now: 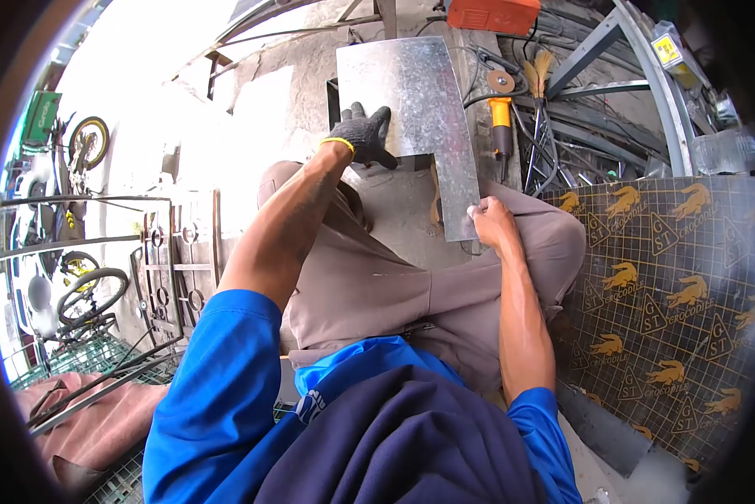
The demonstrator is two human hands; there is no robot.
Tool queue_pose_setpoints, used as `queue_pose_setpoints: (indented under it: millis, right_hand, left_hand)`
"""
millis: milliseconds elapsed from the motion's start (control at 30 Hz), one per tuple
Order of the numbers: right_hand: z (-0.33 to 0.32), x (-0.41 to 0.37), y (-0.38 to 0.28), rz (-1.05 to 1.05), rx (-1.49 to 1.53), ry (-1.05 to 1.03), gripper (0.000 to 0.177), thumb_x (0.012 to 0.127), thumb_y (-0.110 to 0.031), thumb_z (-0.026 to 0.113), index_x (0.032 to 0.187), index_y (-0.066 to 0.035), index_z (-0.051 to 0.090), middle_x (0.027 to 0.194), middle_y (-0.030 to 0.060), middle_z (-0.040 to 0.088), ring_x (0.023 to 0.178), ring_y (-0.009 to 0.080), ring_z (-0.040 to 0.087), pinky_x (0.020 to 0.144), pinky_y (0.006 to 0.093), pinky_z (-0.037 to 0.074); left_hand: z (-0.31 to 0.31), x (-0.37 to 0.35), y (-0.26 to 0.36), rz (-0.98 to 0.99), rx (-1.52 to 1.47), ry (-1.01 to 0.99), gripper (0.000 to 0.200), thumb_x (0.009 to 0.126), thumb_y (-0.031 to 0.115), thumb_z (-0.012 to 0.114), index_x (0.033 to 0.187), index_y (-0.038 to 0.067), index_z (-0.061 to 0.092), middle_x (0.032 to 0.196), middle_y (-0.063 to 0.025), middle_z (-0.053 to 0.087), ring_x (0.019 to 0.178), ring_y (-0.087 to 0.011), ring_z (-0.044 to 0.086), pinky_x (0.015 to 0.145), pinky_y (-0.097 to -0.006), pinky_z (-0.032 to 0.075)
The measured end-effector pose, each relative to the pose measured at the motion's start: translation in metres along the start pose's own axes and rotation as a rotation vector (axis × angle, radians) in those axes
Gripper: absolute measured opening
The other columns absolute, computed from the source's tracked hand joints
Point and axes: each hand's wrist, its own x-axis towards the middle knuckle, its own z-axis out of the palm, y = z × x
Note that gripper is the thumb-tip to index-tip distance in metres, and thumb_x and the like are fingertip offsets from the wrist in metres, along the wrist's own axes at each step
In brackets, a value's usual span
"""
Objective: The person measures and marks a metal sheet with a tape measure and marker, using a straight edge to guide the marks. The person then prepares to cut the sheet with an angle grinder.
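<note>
A galvanized metal sheet [415, 97] with a notch cut from its near left side lies in front of me, above the ground. My left hand [363, 136], in a dark grey knit glove with a yellow cuff, rests on the sheet's left part with its fingers spread. At the near right, a narrow strip of the sheet reaches toward me. My bare right hand [491, 223] is closed on the edge near that strip's end; its fingertips are partly hidden. Under the sheet, part of a dark support shows at the left.
An angle grinder [501, 126] with a yellow body lies right of the sheet, near a small broom [539, 80] and cables. An orange machine [493, 14] stands behind. A steel frame [659, 92] and a printed black board [663, 294] are at right. Bicycles [87, 294] stand left.
</note>
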Motion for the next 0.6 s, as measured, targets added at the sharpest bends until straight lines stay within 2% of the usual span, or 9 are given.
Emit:
queue_pose_setpoints:
  millis: [133, 300, 333, 367, 400, 433, 500, 567, 600]
  right_hand:
    - [0.003, -0.006, -0.002, 0.022, 0.1, -0.001, 0.044, 0.094, -0.033, 0.067, 0.12, 0.003, 0.066, 0.117, 0.026, 0.072, 0.114, 0.0393, 0.068, 0.098, 0.0461, 0.052]
    - [0.002, -0.013, -0.006, 0.039, 0.162, 0.009, 0.043, 0.094, -0.032, 0.066, 0.118, 0.004, 0.066, 0.114, 0.0254, 0.073, 0.11, 0.0386, 0.07, 0.097, 0.0449, 0.053]
    - [0.002, -0.014, -0.009, -0.006, 0.11, 0.044, 0.043, 0.095, -0.029, 0.067, 0.12, 0.005, 0.065, 0.109, 0.0215, 0.074, 0.103, 0.0334, 0.071, 0.089, 0.0425, 0.055]
    - [0.001, -0.015, -0.011, -0.049, 0.059, 0.085, 0.042, 0.095, -0.026, 0.068, 0.122, 0.006, 0.064, 0.105, 0.0176, 0.075, 0.096, 0.0282, 0.072, 0.081, 0.0402, 0.058]
    - [0.0, -0.017, -0.012, -0.02, 0.071, 0.089, 0.049, 0.093, -0.027, 0.067, 0.128, 0.007, 0.062, 0.108, 0.0198, 0.075, 0.1, 0.0309, 0.073, 0.091, 0.0396, 0.055]
    - [0.001, -0.018, -0.011, -0.018, 0.064, 0.099, 0.049, 0.093, -0.027, 0.067, 0.128, 0.007, 0.062, 0.108, 0.0198, 0.075, 0.1, 0.0309, 0.073, 0.091, 0.0396, 0.055]
    - [0.001, -0.02, -0.01, -0.056, 0.103, 0.137, 0.054, 0.093, -0.034, 0.065, 0.131, 0.004, 0.06, 0.117, 0.0241, 0.073, 0.112, 0.0376, 0.07, 0.1, 0.0438, 0.052]
    - [-0.006, -0.037, -0.021, -0.09, 0.111, 0.211, 0.052, 0.094, -0.029, 0.066, 0.135, 0.003, 0.059, 0.121, 0.0225, 0.072, 0.115, 0.0351, 0.069, 0.1, 0.0427, 0.052]
    - [-0.012, -0.048, -0.027, -0.23, 0.222, 0.319, 0.049, 0.096, -0.025, 0.067, 0.136, 0.002, 0.059, 0.123, 0.0211, 0.071, 0.114, 0.0324, 0.068, 0.099, 0.0413, 0.053]
  left_hand:
    - [0.003, 0.004, -0.002, 0.053, -0.011, 0.04, 0.117, 0.061, 0.051, 0.093, 0.159, 0.023, 0.036, 0.141, -0.0364, 0.042, 0.133, -0.0582, 0.043, 0.108, -0.0591, 0.044]
    - [0.004, 0.002, -0.003, 0.041, -0.035, 0.046, 0.108, 0.069, 0.064, 0.085, 0.157, 0.023, 0.039, 0.142, -0.0367, 0.042, 0.135, -0.058, 0.042, 0.108, -0.0594, 0.044]
    - [0.005, 0.006, -0.004, 0.037, -0.054, 0.081, 0.096, 0.077, 0.069, 0.076, 0.154, 0.023, 0.045, 0.14, -0.037, 0.046, 0.133, -0.0572, 0.046, 0.108, -0.0573, 0.045]
    - [0.006, 0.01, -0.005, 0.021, -0.07, 0.11, 0.08, 0.083, 0.065, 0.071, 0.149, 0.024, 0.051, 0.134, -0.0367, 0.052, 0.129, -0.0554, 0.052, 0.107, -0.0549, 0.046]
    - [0.006, 0.014, -0.008, 0.02, -0.074, 0.107, 0.075, 0.085, 0.062, 0.069, 0.147, 0.024, 0.053, 0.133, -0.0358, 0.055, 0.127, -0.0546, 0.054, 0.107, -0.0544, 0.047]
    - [0.006, 0.018, -0.009, 0.024, -0.079, 0.101, 0.069, 0.088, 0.06, 0.068, 0.146, 0.025, 0.054, 0.131, -0.0349, 0.057, 0.126, -0.0537, 0.055, 0.106, -0.0538, 0.047]
    - [0.003, 0.026, -0.009, 0.026, -0.078, 0.062, 0.068, 0.088, 0.058, 0.067, 0.146, 0.025, 0.054, 0.132, -0.0341, 0.057, 0.125, -0.0527, 0.056, 0.106, -0.0535, 0.048]
    - [-0.006, 0.028, -0.011, 0.026, -0.07, -0.026, 0.066, 0.089, 0.055, 0.067, 0.146, 0.026, 0.054, 0.136, -0.0324, 0.057, 0.126, -0.0514, 0.057, 0.106, -0.0529, 0.048]
    - [-0.008, 0.028, -0.01, 0.027, -0.062, -0.03, 0.065, 0.089, 0.054, 0.068, 0.146, 0.026, 0.054, 0.137, -0.0326, 0.057, 0.127, -0.0514, 0.057, 0.107, -0.0528, 0.048]
